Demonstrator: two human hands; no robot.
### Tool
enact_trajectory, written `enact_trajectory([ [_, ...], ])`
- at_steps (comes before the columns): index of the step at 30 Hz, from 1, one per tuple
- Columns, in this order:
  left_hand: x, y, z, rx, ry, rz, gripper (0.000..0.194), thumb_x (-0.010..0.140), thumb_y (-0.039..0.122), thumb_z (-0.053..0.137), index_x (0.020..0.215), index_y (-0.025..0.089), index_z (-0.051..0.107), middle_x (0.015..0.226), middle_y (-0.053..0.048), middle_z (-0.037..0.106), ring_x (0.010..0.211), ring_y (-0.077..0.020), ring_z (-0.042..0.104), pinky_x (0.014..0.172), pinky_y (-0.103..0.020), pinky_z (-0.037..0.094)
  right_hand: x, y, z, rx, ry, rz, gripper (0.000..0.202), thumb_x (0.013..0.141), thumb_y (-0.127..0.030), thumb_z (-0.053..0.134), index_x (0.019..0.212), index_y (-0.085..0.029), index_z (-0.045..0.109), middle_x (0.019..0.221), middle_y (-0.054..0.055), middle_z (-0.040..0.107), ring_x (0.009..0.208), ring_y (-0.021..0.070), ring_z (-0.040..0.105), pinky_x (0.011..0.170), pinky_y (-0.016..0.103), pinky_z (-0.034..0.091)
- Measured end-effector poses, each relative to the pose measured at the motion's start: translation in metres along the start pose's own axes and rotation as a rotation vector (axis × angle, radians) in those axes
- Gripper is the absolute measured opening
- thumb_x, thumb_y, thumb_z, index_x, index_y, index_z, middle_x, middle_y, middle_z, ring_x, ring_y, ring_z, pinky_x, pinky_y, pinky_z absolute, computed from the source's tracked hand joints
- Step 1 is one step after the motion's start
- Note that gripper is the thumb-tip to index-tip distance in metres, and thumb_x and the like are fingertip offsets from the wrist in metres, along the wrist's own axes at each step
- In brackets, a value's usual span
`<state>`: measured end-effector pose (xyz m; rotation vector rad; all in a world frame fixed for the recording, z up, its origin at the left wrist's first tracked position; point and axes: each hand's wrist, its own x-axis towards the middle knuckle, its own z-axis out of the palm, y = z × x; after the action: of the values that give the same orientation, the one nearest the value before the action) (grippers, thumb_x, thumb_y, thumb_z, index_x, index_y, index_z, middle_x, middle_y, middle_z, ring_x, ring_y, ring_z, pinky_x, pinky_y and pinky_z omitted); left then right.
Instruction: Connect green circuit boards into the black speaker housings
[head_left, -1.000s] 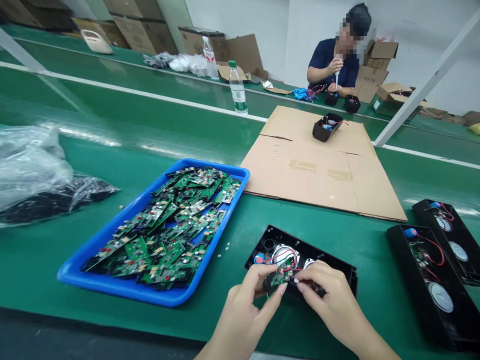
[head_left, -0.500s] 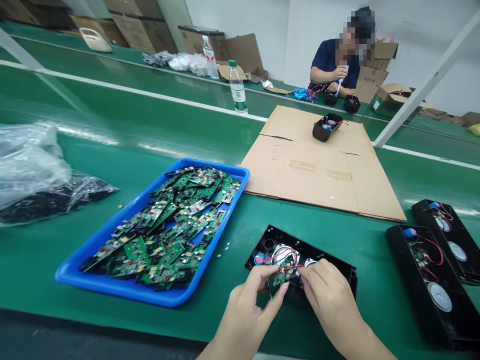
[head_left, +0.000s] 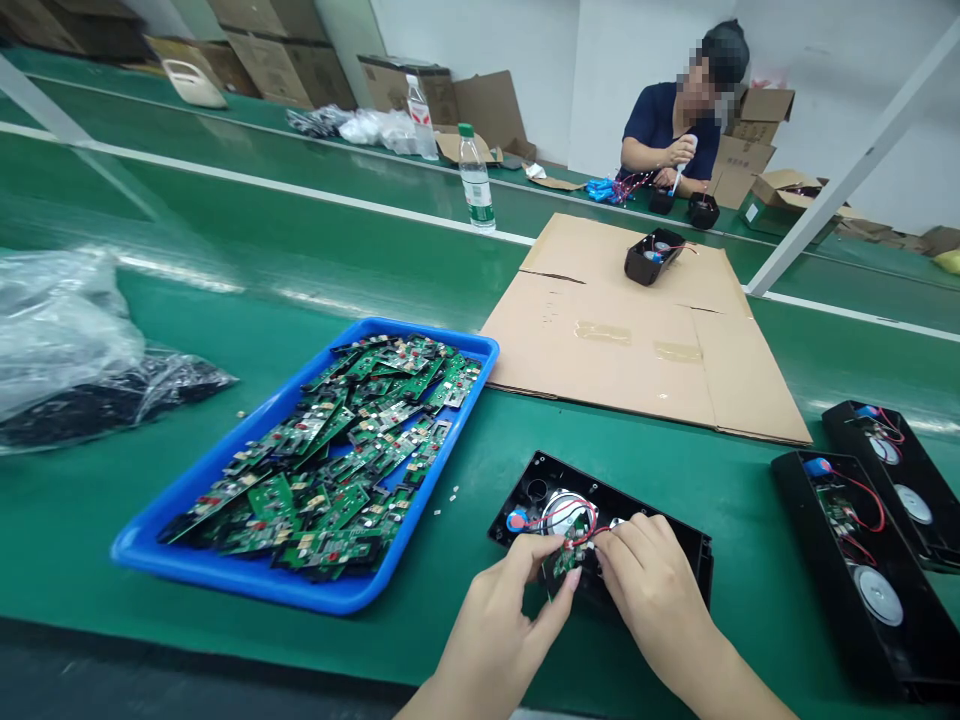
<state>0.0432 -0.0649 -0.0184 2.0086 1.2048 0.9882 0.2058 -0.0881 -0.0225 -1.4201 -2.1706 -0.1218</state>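
Note:
My left hand (head_left: 506,610) is closed on the edge of a small green circuit board (head_left: 564,562), thumb below and index finger above. A red wire (head_left: 581,500) loops up from the board. My right hand (head_left: 656,580) pinches a red wire at the board's right side; its fingertips partly hide the wire's end. Both hands are over an open black speaker housing (head_left: 525,478) lying on the green table. Inside the housing are a round silver speaker (head_left: 562,512) and a blue cylindrical part (head_left: 517,520) with wires. A second speaker is mostly covered by my right hand.
A blue tray (head_left: 352,600) heaped with circuit boards (head_left: 330,490) stands on the left, with a plastic bag (head_left: 67,350) beyond. Two wired black housings (head_left: 870,580) lie at right. A cardboard sheet (head_left: 637,350) holds another housing (head_left: 652,258). Opposite, a person (head_left: 667,130) works.
My hands stay over the housing with only slight finger shifts at the board and wire. The housing has moved very slightly left.

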Motion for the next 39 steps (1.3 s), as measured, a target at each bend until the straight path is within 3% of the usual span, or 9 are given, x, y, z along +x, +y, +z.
enact_trajectory([
  [11, 0.006, 0.003, -0.005, -0.123, -0.135, -0.101, 0.011, 0.084, 0.020, 0.050, 0.092, 0.022, 0.057, 0.071, 0.001, 0.071, 0.058, -0.0148, 0.065, 0.049, -0.020, 0.049, 0.003, -0.002, -0.008, -0.155, -0.077, -0.155, 0.033, 0.092, -0.001, 0.034, 0.075, -0.011, 0.062, 0.066, 0.006, 0.052, 0.062, 0.0187, 0.040, 0.059, 0.032, 0.027],
  [14, 0.008, 0.005, -0.006, -0.093, -0.151, -0.070, 0.013, 0.085, 0.019, 0.047, 0.093, 0.022, 0.057, 0.069, 0.002, 0.070, 0.053, -0.0149, 0.063, 0.043, -0.020, 0.046, 0.003, -0.004, -0.007, -0.174, -0.033, -0.149, 0.034, 0.091, -0.001, 0.037, 0.068, -0.012, 0.060, 0.062, 0.005, 0.050, 0.059, 0.0178, 0.039, 0.057, 0.032, 0.026],
  [16, 0.009, 0.006, -0.008, -0.090, -0.156, -0.040, 0.015, 0.086, 0.017, 0.045, 0.093, 0.023, 0.057, 0.072, 0.001, 0.071, 0.056, -0.0153, 0.064, 0.051, -0.022, 0.050, 0.003, -0.005, -0.005, -0.156, 0.016, -0.107, 0.035, 0.092, -0.003, 0.040, 0.064, -0.014, 0.057, 0.059, 0.003, 0.048, 0.056, 0.0164, 0.038, 0.055, 0.031, 0.025],
  [18, 0.009, 0.005, -0.009, -0.102, -0.167, -0.027, 0.016, 0.086, 0.017, 0.044, 0.092, 0.024, 0.057, 0.076, 0.000, 0.072, 0.063, -0.0166, 0.067, 0.061, -0.025, 0.054, 0.002, -0.005, -0.003, -0.127, 0.046, -0.062, 0.038, 0.094, -0.006, 0.040, 0.060, -0.016, 0.053, 0.057, 0.001, 0.046, 0.053, 0.0152, 0.037, 0.053, 0.030, 0.024],
  [21, 0.008, 0.003, -0.012, -0.109, -0.181, 0.004, 0.016, 0.086, 0.018, 0.046, 0.092, 0.025, 0.059, 0.076, -0.001, 0.072, 0.065, -0.0184, 0.069, 0.062, -0.025, 0.056, 0.002, -0.001, -0.005, -0.079, 0.085, 0.031, 0.040, 0.098, -0.022, 0.041, 0.059, -0.017, 0.050, 0.056, 0.001, 0.045, 0.052, 0.0152, 0.038, 0.050, 0.030, 0.027],
  [24, 0.007, 0.000, -0.013, -0.085, -0.178, 0.084, 0.020, 0.086, 0.017, 0.046, 0.098, 0.025, 0.060, 0.085, -0.004, 0.074, 0.074, -0.0197, 0.070, 0.069, -0.026, 0.057, 0.005, 0.006, -0.008, 0.038, 0.023, 0.063, 0.028, 0.096, -0.035, 0.046, 0.084, -0.013, 0.060, 0.078, 0.007, 0.059, 0.067, 0.0180, 0.049, 0.057, 0.029, 0.039],
  [27, 0.006, -0.001, -0.011, -0.087, -0.185, 0.123, 0.024, 0.086, 0.014, 0.045, 0.101, 0.024, 0.061, 0.093, -0.005, 0.074, 0.085, -0.0195, 0.070, 0.077, -0.026, 0.055, 0.008, 0.010, -0.010, 0.156, -0.105, -0.012, 0.019, 0.093, -0.024, 0.054, 0.107, -0.011, 0.057, 0.094, 0.008, 0.063, 0.079, 0.0188, 0.053, 0.066, 0.031, 0.044],
  [35, 0.004, -0.005, -0.008, -0.254, -0.206, -0.040, 0.018, 0.086, 0.016, 0.046, 0.090, 0.024, 0.061, 0.069, 0.001, 0.066, 0.062, -0.0156, 0.066, 0.064, -0.023, 0.054, 0.006, 0.009, -0.006, 0.115, -0.179, 0.017, 0.011, 0.083, -0.018, 0.068, 0.088, -0.016, 0.059, 0.076, 0.001, 0.062, 0.069, 0.0158, 0.049, 0.058, 0.029, 0.040],
  [39, 0.006, -0.002, -0.007, -0.246, -0.219, -0.093, 0.016, 0.084, 0.015, 0.048, 0.089, 0.024, 0.061, 0.075, 0.001, 0.069, 0.065, -0.0151, 0.066, 0.065, -0.023, 0.053, 0.010, 0.010, -0.003, 0.092, -0.163, 0.021, 0.014, 0.080, -0.017, 0.071, 0.085, -0.017, 0.058, 0.077, 0.001, 0.062, 0.069, 0.0162, 0.051, 0.058, 0.029, 0.041],
])
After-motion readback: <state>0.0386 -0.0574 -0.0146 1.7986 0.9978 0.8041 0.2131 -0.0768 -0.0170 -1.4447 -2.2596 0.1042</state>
